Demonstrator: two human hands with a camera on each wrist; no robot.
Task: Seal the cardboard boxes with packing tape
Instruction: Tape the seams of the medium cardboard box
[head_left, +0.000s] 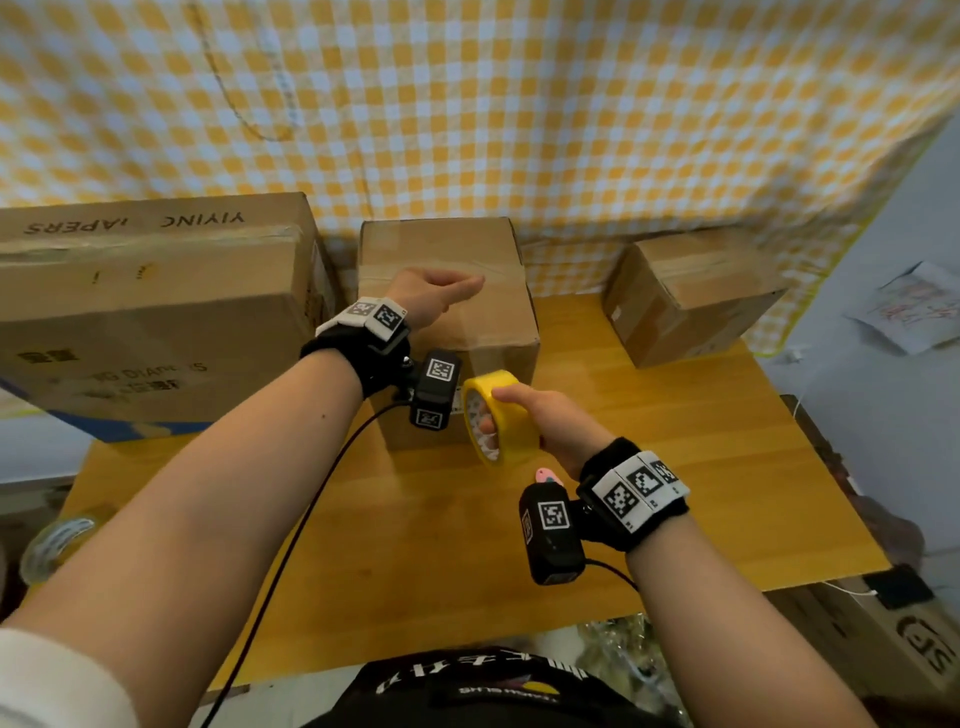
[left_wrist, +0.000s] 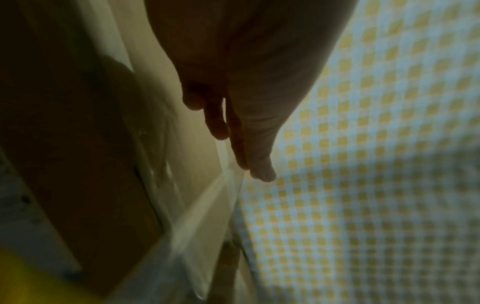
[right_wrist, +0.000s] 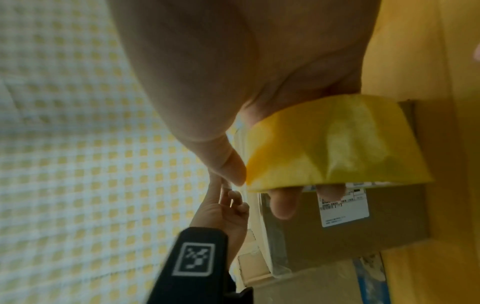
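middle box (head_left: 447, 291) at frame centre, clear tape on its top | tape roll (head_left: 496, 415) just below, gripped by right hand (head_left: 550, 423) | left hand (head_left: 431, 296) over box top, fingers out, holding nothing visible | advice: keep strip taut, press flat along seam | 2 other boxes flank.

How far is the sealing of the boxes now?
Done: the middle box already has clear tape across its top. In hand: the right hand holds the yellow tape roll at that box's front, while the left hand rests on top. Left: I cannot tell whether the small box and big box are freshly sealed.
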